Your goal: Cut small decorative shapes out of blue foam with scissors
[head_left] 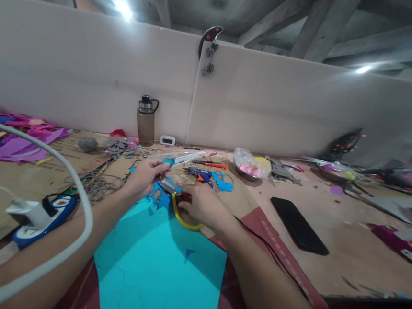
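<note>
My left hand point(146, 174) is closed, with its fingertips pinching a small teal-blue cut piece point(168, 162). My right hand point(201, 203) grips a pair of scissors with yellow handles point(182, 221); the metal blades point left, just below the left fingers. Beneath both forearms spreads a bright blue sheet point(159, 270), with blue scraps point(161, 196) at its far edge. Past the right hand, a blue glue gun point(204, 175) lies beside a blue cut-out point(222, 182). Clear sticks point(193, 158) lie just beyond the left fingertips.
A black phone point(297, 225) lies to the right. Further back stand a bottle point(146, 123) and a bowl with plastic-wrapped bits point(250, 170). A white cable point(80, 191) arcs across the left, near a blue power strip point(46, 227). Purple scraps point(29, 146) lie far left.
</note>
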Demonstrator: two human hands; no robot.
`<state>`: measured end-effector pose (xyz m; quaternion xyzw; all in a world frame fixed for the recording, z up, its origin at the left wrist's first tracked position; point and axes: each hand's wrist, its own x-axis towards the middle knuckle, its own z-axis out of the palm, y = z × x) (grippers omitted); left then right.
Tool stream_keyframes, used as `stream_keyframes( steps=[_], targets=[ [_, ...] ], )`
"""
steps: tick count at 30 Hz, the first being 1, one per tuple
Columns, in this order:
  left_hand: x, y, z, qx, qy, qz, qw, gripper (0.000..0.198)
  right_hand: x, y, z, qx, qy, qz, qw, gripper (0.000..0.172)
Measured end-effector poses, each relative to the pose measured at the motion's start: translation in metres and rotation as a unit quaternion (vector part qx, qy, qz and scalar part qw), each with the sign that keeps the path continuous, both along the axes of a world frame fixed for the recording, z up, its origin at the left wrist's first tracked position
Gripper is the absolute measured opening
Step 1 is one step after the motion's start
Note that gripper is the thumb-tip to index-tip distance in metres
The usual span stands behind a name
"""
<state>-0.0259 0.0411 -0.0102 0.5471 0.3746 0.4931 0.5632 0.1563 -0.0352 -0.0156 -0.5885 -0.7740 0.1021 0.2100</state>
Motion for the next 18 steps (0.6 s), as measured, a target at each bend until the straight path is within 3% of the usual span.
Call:
stream_keyframes(
  steps=[3, 7, 12, 18],
  targets=[
    [0.008, -0.01, 0.0, -0.016, 0.013, -0.05, 0.999, 0.032, 0.002, 0.008, 0.002, 0.048, 0.186, -0.027, 0.981, 0.021],
    [0.013, -0.017, -0.002, -0.021, 0.044, -0.096, 0.994, 0.031, 0.0, 0.017, 0.0, 0.064, 0.409, -0.003, 0.91, 0.025],
    [0.013, -0.018, -0.003, -0.02, 0.086, -0.128, 0.988, 0.028, 0.001, 0.022, -0.006, 0.032, 0.455, -0.007, 0.89, 0.015],
    [0.012, -0.015, 0.0, -0.04, 0.038, -0.048, 0.997, 0.028, 0.01, 0.028, -0.003, 0.009, 0.518, -0.053, 0.854, 0.014]
  ],
)
